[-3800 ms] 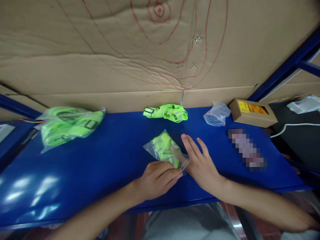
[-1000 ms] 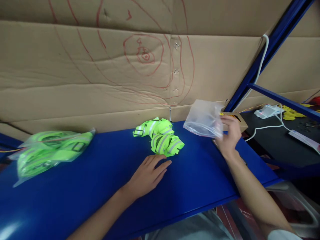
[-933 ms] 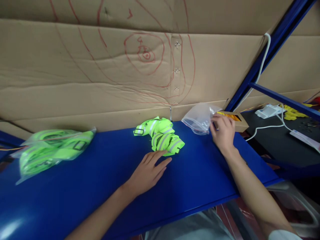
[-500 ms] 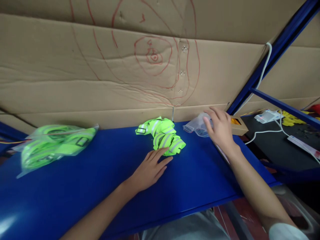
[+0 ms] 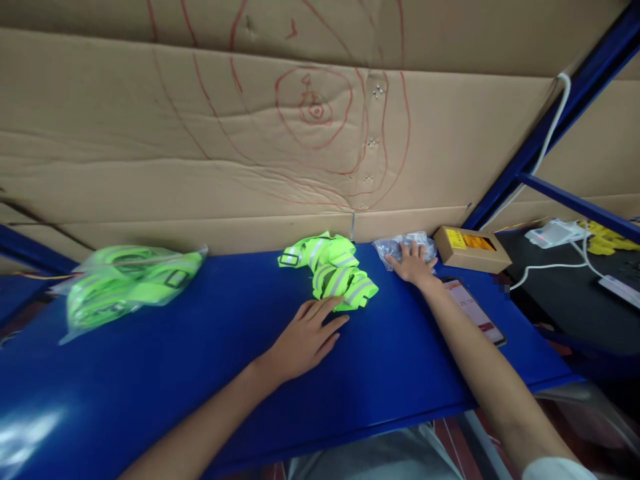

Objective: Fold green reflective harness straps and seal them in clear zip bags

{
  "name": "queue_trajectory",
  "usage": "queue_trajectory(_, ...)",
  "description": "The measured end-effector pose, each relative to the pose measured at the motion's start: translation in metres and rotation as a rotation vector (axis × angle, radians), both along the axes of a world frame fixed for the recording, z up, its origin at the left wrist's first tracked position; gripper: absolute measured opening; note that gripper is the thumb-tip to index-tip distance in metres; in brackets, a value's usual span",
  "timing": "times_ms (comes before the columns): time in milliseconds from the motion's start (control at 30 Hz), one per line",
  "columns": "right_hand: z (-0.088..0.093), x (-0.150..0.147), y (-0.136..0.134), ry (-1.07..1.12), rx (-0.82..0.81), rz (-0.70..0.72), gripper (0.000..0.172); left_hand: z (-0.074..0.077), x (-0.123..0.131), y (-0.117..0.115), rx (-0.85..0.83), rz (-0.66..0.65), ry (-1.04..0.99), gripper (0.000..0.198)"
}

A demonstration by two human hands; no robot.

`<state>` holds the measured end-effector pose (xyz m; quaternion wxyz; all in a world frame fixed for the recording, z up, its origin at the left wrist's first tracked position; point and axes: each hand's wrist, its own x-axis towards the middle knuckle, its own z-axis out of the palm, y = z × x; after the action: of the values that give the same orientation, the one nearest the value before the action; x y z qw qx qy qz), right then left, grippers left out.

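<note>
My left hand [image 5: 305,337] lies flat and open on the blue table [image 5: 190,373], its fingertips touching a crumpled neon-green reflective strap [image 5: 336,270]. My right hand [image 5: 413,264] is stretched out flat with fingers spread, pressing down on a pile of clear plastic zip bags [image 5: 400,245] at the back of the table next to the cardboard wall. Neither hand grips anything.
A clear bag full of green straps [image 5: 127,283] lies at the back left. A small cardboard box [image 5: 470,248] sits right of the zip bags, with a phone [image 5: 475,310] in front of it. Cardboard sheets [image 5: 250,133] wall off the back; cables lie at far right.
The bagged strap is gone from under my hands. My right hand lowered a clear zip bag onto the table at the back right and now presses it flat. My left hand stayed by the loose strap.
</note>
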<state>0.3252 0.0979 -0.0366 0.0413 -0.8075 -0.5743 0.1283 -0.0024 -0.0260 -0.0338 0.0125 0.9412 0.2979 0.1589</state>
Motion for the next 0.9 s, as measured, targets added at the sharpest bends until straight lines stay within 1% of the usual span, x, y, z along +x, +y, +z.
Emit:
queue_trajectory(67, -0.002, 0.0, 0.002, -0.003, 0.021, -0.004, 0.085, 0.0, -0.001, 0.002, 0.008, 0.054, 0.01, 0.037)
queue_trajectory(167, 0.002, -0.003, -0.002, -0.042, 0.102, -0.004, 0.081, -0.002, -0.003, 0.007, 0.022, 0.152, -0.004, 0.035)
queue_trajectory(233, 0.008, -0.008, -0.01, -0.117, 0.264, 0.041, 0.076, -0.002, -0.004, 0.01, 0.026, 0.217, -0.036, 0.033)
queue_trajectory(333, 0.022, -0.016, -0.028, -0.239, 0.628, 0.164, 0.065, 0.002, -0.01, 0.018, 0.037, 0.304, -0.085, 0.029)
queue_trajectory(367, 0.027, -0.019, -0.035, -0.249, 0.722, 0.208, 0.06, 0.005, -0.015, 0.023, 0.043, 0.334, -0.091, 0.028)
queue_trajectory(433, 0.033, -0.021, -0.051, -0.212, 0.822, 0.33, 0.053, 0.015, -0.034, 0.036, 0.062, 0.432, -0.098, 0.029)
queue_trajectory(467, 0.033, -0.022, -0.058, -0.181, 0.834, 0.397, 0.051, 0.021, -0.049, 0.043, 0.081, 0.51, -0.11, 0.032)
queue_trajectory(533, 0.028, -0.021, -0.07, -0.12, 0.824, 0.527, 0.051, 0.034, -0.086, 0.056, 0.156, 0.736, -0.163, 0.035)
queue_trajectory(600, 0.017, -0.02, -0.078, -0.079, 0.735, 0.685, 0.048, 0.043, -0.129, 0.065, 0.257, 0.983, -0.23, 0.039)
queue_trajectory(667, 0.005, -0.024, -0.083, -0.055, 0.664, 0.808, 0.045, 0.043, -0.165, 0.067, 0.29, 1.2, -0.257, 0.054)
queue_trajectory(700, 0.0, -0.027, -0.085, -0.042, 0.642, 0.853, 0.043, 0.04, -0.178, 0.068, 0.25, 1.315, -0.231, 0.063)
queue_trajectory(767, -0.005, -0.037, -0.091, -0.007, 0.612, 0.925, 0.041, 0.029, -0.194, 0.068, 0.159, 1.419, -0.163, 0.075)
queue_trajectory(800, -0.006, -0.043, -0.094, 0.012, 0.598, 0.954, 0.04, 0.024, -0.197, 0.069, 0.126, 1.429, -0.135, 0.075)
queue_trajectory(867, -0.005, -0.053, -0.101, 0.044, 0.577, 0.995, 0.038, 0.016, -0.196, 0.071, 0.114, 1.404, -0.12, 0.069)
queue_trajectory(900, -0.004, -0.057, -0.104, 0.055, 0.571, 1.007, 0.037, 0.014, -0.193, 0.072, 0.12, 1.395, -0.126, 0.064)
